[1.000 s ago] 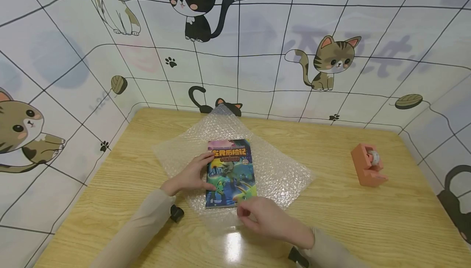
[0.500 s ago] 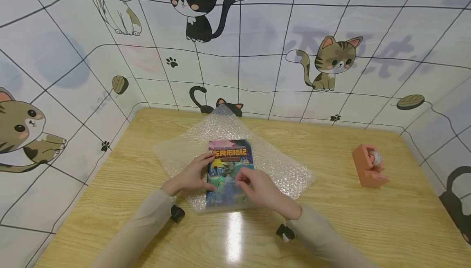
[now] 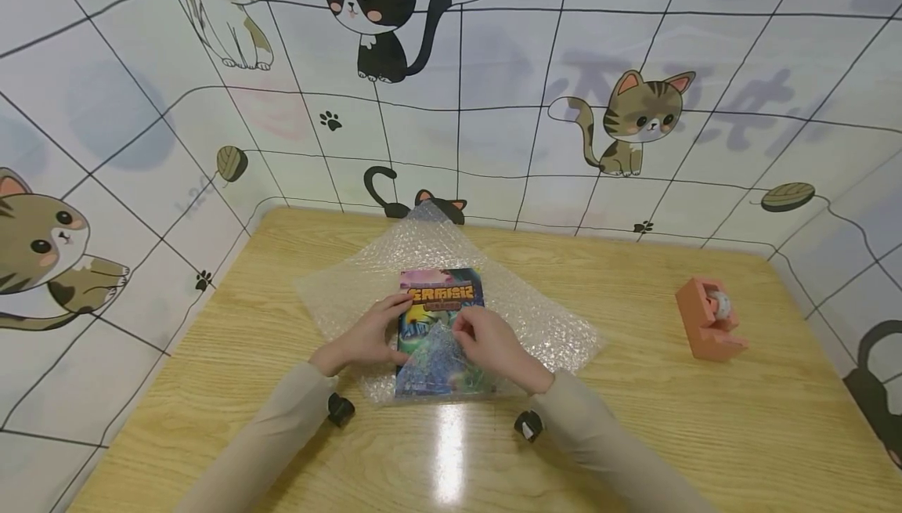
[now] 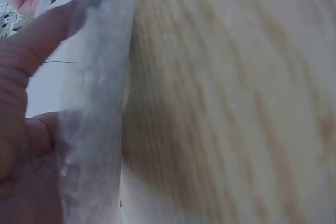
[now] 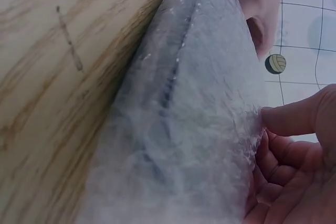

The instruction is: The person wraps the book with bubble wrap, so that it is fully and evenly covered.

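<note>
A book with a colourful cartoon cover point(image 3: 444, 279) lies face up on a sheet of bubble wrap point(image 3: 539, 321), which is turned cornerwise on the table. The near corner of the wrap is folded up over the lower part of the cover as a see-through flap point(image 3: 430, 368). My right hand point(image 3: 493, 347) pinches this flap near the middle of the book; the right wrist view shows thumb and fingers point(image 5: 286, 119) at its edge. Spread over the book's left edge, my left hand point(image 3: 364, 338) rests with extended fingers, its thumb touching the flap's side in the left wrist view.
An orange tape dispenser point(image 3: 698, 329) with a roll of tape stands at the right of the wooden table point(image 3: 634, 435). Walls with cat drawings point(image 3: 507, 153) border the table at the back and sides.
My right hand has lifted the wrap's near corner from below the book, away from me, and brought it over the cover, lastly lower and slightly left. The left hand has stayed in place.
</note>
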A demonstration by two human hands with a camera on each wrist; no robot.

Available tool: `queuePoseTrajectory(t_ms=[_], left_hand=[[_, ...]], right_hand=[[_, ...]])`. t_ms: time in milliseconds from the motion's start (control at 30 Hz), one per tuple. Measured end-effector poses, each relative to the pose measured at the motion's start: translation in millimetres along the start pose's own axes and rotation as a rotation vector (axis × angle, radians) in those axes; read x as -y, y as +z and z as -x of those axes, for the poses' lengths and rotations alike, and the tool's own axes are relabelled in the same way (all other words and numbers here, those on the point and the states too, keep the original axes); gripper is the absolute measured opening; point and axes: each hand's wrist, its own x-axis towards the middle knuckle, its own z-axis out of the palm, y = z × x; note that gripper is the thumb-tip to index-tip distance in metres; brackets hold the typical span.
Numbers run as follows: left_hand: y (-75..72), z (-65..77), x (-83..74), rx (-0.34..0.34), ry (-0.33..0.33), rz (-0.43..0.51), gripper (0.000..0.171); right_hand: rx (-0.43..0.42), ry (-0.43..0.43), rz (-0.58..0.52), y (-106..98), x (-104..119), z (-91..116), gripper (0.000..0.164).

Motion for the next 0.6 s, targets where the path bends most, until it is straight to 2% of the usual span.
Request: queuePoseTrajectory(t_ms=[100, 200, 300, 400, 500, 600], left_hand=[[-0.6, 0.6, -0.8, -0.007, 0.006, 0.006, 0.079], [-1.4, 0.6, -3.9, -0.006, -0.029, 0.028, 0.077], [-1.6, 0.5, -8.8, 0.013, -0.068, 0.013, 0.089], [-0.3, -0.4, -13.2, 0.033, -0.065, -0.054, 0.104], [1.5, -1.0, -15.8, 0.045, -0.064, -0.114, 0.110], [2.9, -1.6, -16.9, 0.042, -0.070, -0.136, 0.110]], right_hand=[[0.022, 0.032, -0.013, 2.6, -3.2, -2.7, 0.010], [0.043, 0.075, -0.021, 4.5, -4.9, -4.7, 0.008], [0.062, 0.113, -0.027, 6.2, -5.9, -6.5, 0.006], [0.073, 0.137, -0.023, 8.4, -7.2, -8.3, 0.007], [0.076, 0.145, -0.010, 10.5, -8.8, -9.5, 0.007], [0.073, 0.149, 0.005, 12.1, -10.3, -10.4, 0.008]])
